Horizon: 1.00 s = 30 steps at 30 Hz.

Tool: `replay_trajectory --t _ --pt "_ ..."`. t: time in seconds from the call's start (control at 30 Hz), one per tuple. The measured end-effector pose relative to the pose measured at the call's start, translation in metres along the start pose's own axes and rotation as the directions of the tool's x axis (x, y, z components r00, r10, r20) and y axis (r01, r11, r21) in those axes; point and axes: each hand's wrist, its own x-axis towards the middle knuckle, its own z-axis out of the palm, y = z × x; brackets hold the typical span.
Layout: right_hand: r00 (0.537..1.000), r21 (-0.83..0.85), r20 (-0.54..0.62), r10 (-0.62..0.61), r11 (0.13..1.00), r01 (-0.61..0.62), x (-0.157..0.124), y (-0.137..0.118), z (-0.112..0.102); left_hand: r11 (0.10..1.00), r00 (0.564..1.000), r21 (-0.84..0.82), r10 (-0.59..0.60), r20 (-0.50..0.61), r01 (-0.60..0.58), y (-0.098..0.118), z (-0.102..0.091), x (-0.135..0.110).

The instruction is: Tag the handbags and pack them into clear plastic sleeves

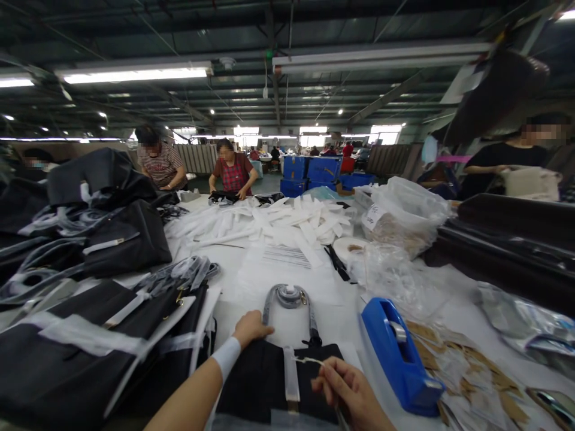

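A black handbag (265, 377) lies flat on the white table in front of me, its wrapped grey handle (287, 299) looping away from me. My left hand (249, 328), with a white wristband, rests curled on the bag's top left edge near the handle base. My right hand (348, 392) is closed in a pinch on a thin pale strip (309, 361) above the bag's front. A white tape band (291, 374) runs down the bag's middle.
A blue tape dispenser (398, 353) stands right of the bag. Black bags with white wrapping (90, 335) pile up at left. White paper strips (278, 224) and plastic bags (404, 215) cover the far table. Other people work at the back (233, 170) and right (507, 155).
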Motion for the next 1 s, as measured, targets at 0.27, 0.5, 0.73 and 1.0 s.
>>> replay_trajectory --t 0.27,0.5,0.73,1.0 --pt "0.967 -0.457 -0.254 0.027 0.878 -0.144 0.064 0.033 -0.020 0.920 0.979 -0.391 0.070 0.192 0.011 -0.009 0.017 0.021" --pt "0.998 -0.607 -0.050 -0.024 0.795 -0.011 0.136 0.041 0.030 0.707 0.895 -0.706 0.340 0.289 -0.041 -0.015 0.002 0.015" --pt "1.000 -0.616 0.017 0.024 0.788 -0.008 0.153 0.063 0.051 0.810 0.888 -0.580 0.329 0.321 -0.091 -0.033 -0.001 0.028" --pt "0.994 -0.687 -0.003 -0.110 0.722 0.078 0.160 0.039 0.056 0.910 0.981 -0.377 0.192 0.017 -0.172 -0.046 -0.023 0.029"
